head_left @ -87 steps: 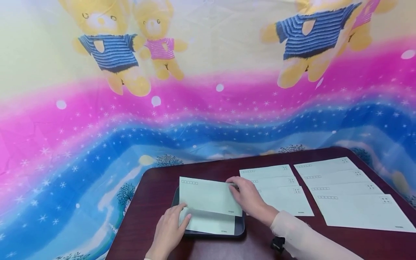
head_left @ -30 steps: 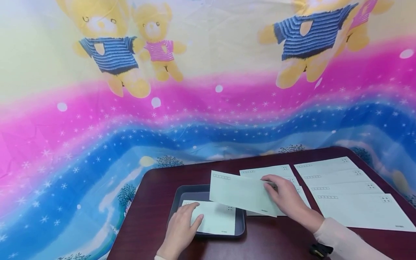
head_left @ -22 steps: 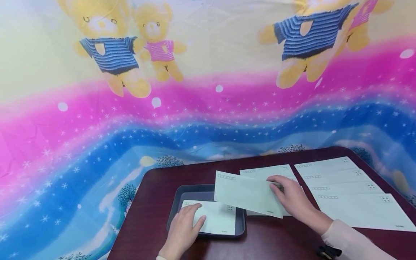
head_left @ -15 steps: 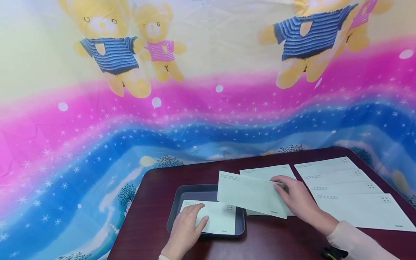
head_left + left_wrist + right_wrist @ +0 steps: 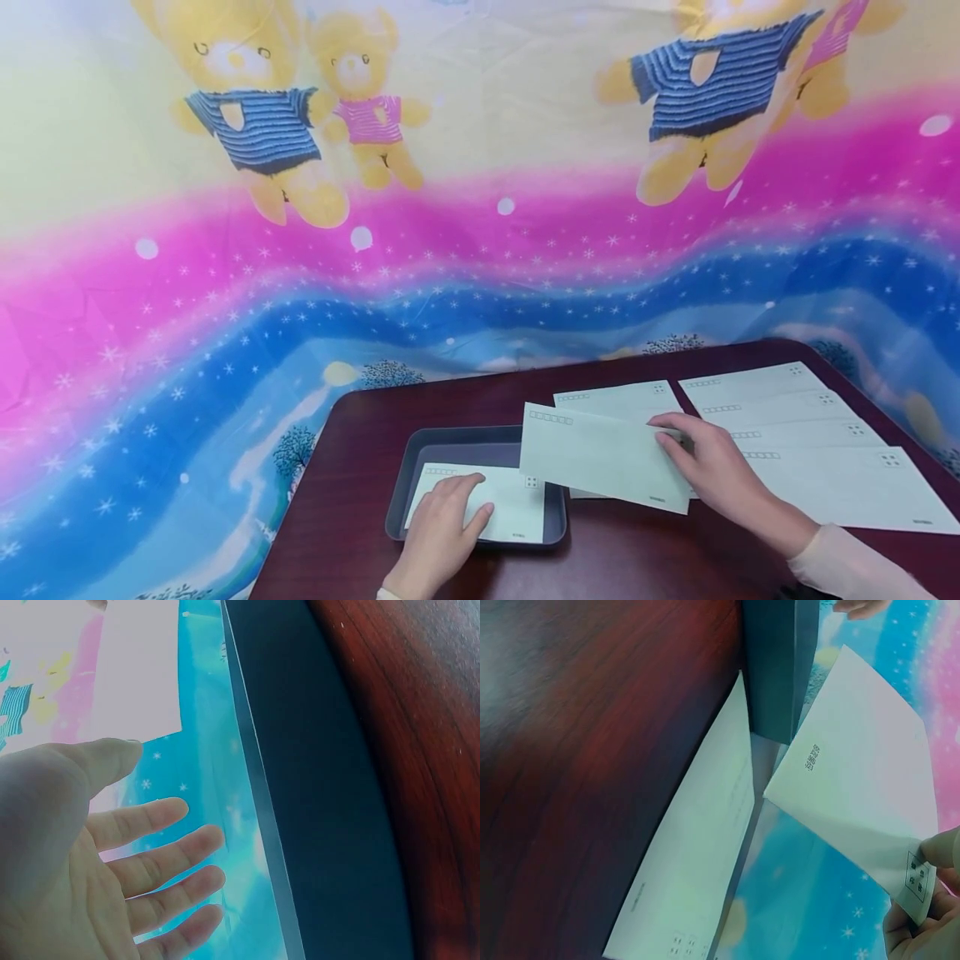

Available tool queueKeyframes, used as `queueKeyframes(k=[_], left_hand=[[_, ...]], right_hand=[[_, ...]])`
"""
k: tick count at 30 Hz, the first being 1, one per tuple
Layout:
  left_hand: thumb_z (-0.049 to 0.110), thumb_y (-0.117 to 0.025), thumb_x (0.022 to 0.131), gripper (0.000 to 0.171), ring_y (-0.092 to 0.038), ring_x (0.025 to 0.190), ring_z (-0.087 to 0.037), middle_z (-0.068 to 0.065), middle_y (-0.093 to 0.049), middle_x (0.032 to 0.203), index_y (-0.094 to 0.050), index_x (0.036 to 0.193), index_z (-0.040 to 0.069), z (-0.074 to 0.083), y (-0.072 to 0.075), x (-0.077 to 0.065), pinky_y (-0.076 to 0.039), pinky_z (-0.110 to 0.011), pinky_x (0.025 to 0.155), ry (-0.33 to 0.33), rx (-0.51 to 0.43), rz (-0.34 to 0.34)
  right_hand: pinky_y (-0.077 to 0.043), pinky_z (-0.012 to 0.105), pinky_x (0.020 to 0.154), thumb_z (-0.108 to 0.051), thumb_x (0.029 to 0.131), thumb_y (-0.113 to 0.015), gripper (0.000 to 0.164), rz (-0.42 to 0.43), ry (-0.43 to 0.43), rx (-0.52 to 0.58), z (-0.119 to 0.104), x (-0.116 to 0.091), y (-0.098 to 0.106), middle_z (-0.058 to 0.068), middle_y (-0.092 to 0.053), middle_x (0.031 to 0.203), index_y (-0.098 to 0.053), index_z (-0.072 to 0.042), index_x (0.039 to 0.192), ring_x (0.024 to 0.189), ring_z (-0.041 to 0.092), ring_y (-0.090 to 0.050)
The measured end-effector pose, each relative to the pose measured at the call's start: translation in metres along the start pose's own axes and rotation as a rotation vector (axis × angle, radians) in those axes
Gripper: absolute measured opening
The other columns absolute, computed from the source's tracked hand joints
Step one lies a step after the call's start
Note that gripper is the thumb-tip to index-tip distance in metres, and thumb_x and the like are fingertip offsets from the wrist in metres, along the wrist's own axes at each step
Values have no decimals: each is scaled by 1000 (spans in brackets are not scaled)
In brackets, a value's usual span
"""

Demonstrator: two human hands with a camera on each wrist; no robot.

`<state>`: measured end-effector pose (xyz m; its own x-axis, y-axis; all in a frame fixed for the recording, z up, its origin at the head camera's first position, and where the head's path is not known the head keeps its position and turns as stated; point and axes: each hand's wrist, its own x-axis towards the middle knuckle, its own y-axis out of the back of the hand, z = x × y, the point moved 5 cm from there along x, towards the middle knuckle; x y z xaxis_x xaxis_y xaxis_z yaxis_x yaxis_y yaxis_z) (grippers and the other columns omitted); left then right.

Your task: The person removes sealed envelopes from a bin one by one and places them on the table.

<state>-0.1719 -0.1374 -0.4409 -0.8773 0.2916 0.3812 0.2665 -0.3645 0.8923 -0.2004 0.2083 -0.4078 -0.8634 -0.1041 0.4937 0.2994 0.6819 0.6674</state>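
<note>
My right hand (image 5: 708, 467) pinches a pale envelope (image 5: 600, 458) by its right end, between thumb and fingers. The envelope is held up, tilted down to the right, overlapping the tray's right edge and the nearest envelopes in the head view. In the right wrist view, the thumb lies beside the printed stamp box (image 5: 917, 876). My left hand (image 5: 446, 529) hovers with loosely spread fingers over the dark grey tray (image 5: 472, 454); the left wrist view shows nothing in it. Below it, another envelope (image 5: 513, 508) lies in the tray, partly hidden by the hand.
On the dark red table (image 5: 600, 554), a column of overlapping envelopes (image 5: 618, 393) lies right of the tray, partly covered by the held one. Farther right is a second overlapping column of envelopes (image 5: 840, 492). A printed bear curtain (image 5: 480, 275) hangs behind the table.
My right hand has carried the envelope from above the tray to the right, uncovering the one lying in the tray. My left hand has drifted slightly right.
</note>
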Motion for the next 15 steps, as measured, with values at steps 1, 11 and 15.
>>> queueKeyframes(k=[1, 11, 15], left_hand=[[37, -59, 88, 36, -58, 107, -20, 1, -66, 113, -64, 117, 15, 0, -1, 0, -48, -44, 82, -4, -4, -1], [40, -57, 90, 38, -59, 105, -21, 0, -66, 112, -64, 118, 16, 7, -5, 6, -48, -44, 82, -33, 5, -21], [39, -57, 89, 38, -58, 105, -20, 0, -66, 112, -64, 118, 16, 10, -6, 7, -48, -44, 82, -38, 2, -27]], right_hand=[[-49, 42, 75, -19, 91, -59, 21, 0, -4, -2, 2, -1, 1, 3, -69, 106, -68, -13, 109, 101, 22, -60], [-48, 46, 78, -21, 91, -59, 21, -20, -32, -18, 15, -5, 9, 5, -69, 106, -68, -12, 108, 101, 27, -60], [-49, 44, 77, -23, 92, -58, 20, -35, -35, -31, 21, -6, 11, 4, -69, 106, -68, -14, 107, 99, 24, -60]])
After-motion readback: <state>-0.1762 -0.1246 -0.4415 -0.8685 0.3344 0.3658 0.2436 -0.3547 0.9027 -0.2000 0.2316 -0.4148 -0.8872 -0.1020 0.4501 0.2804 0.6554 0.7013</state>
